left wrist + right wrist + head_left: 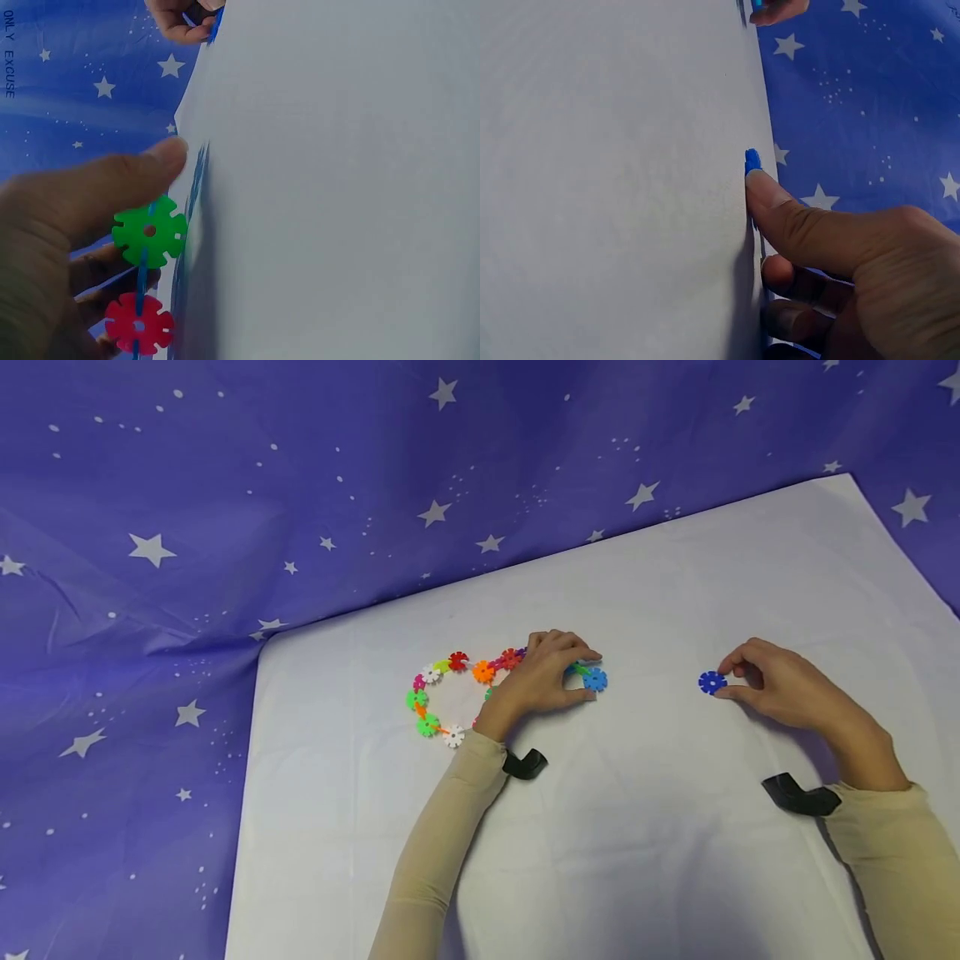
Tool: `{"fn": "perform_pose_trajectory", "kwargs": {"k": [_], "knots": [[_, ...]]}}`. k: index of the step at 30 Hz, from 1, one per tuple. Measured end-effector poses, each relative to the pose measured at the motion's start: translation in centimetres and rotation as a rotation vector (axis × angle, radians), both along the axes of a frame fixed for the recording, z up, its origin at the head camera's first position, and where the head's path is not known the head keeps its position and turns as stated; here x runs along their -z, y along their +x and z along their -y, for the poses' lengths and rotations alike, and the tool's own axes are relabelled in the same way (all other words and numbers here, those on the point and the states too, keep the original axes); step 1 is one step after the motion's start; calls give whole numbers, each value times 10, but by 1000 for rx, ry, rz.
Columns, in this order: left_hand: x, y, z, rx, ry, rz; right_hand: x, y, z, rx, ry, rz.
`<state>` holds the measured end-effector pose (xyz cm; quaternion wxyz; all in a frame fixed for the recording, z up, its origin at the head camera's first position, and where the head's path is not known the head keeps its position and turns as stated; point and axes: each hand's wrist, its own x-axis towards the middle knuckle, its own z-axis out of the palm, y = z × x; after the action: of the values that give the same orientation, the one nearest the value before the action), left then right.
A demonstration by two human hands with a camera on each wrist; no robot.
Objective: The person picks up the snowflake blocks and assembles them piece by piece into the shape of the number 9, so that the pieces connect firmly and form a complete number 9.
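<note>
A chain of multicoloured plastic snowflake discs [428, 725], linked edge to edge, lies curved on the white-covered table. My left hand [543, 672] reaches over its right part and hides several discs. Thumb and index finger grip around the light blue snowflake disc [595, 679] at the chain's right end. In the left wrist view, a green disc [148, 238] and a pink disc [141, 324] show beside the fingers. Off to the right, my right hand [787, 681] pinches a dark blue snowflake disc [712, 682] between thumb and index finger, apart from the chain.
The white tablecloth [645, 843] covers the table, whose far edge meets a purple-blue star-patterned cloth [375, 468]. Black curved pieces stick out from the left cuff [527, 764] and right cuff [798, 795], close over the cloth.
</note>
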<state>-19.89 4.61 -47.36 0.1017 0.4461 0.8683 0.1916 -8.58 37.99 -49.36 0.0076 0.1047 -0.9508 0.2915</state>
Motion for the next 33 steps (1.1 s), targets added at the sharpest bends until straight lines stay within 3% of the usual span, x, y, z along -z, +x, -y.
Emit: {"fn": "perform_pose_trajectory", "kwargs": {"k": [3, 7, 15, 22, 33], "knots": [[2, 1, -2, -3, -1, -15, -2, 0, 2, 18, -11, 37], [4, 1, -2, 1, 0, -9, -5, -4, 12, -4, -66, 17], [6, 2, -3, 14, 21, 25, -10, -26, 60, -177, -208, -36], [10, 1, -2, 4, 68, 102, 0, -37, 94, -284, -324, -40], [12, -2, -1, -5, 90, 118, 6, -35, 112, -207, -260, -61]]}}
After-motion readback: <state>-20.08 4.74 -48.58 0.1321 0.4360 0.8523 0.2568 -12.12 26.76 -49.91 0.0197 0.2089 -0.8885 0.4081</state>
